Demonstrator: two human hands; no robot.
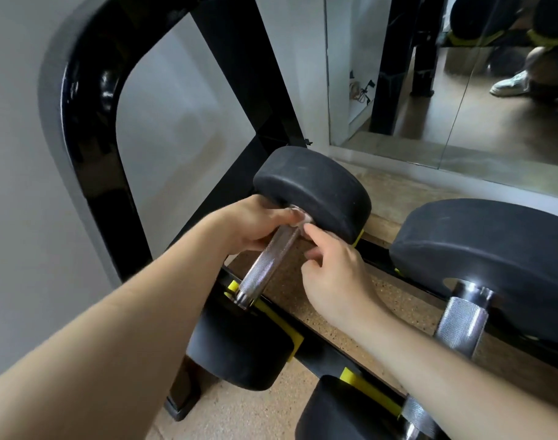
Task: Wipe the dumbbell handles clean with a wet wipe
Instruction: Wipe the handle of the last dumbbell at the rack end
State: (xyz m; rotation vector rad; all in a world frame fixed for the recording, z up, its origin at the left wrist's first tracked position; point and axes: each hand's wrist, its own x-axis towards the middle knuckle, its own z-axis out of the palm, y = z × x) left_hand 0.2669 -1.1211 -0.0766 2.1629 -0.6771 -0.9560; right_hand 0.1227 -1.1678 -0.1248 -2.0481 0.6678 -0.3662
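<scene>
A black dumbbell (315, 188) lies across the rack, its knurled chrome handle (265, 265) running toward me. My left hand (249, 223) curls around the far end of that handle, pressing a small white wet wipe (303, 220) against the metal beside the far weight head. My right hand (331, 274) sits just right of the handle, its index finger and thumb pinching the edge of the wipe. Most of the wipe is hidden under my fingers.
A second dumbbell (493, 249) with its chrome handle (461, 322) lies to the right on the same black rack (90, 122). More dumbbells (239, 354) rest on the lower tier. A mirror (461, 90) stands behind, above a cork floor (239, 414).
</scene>
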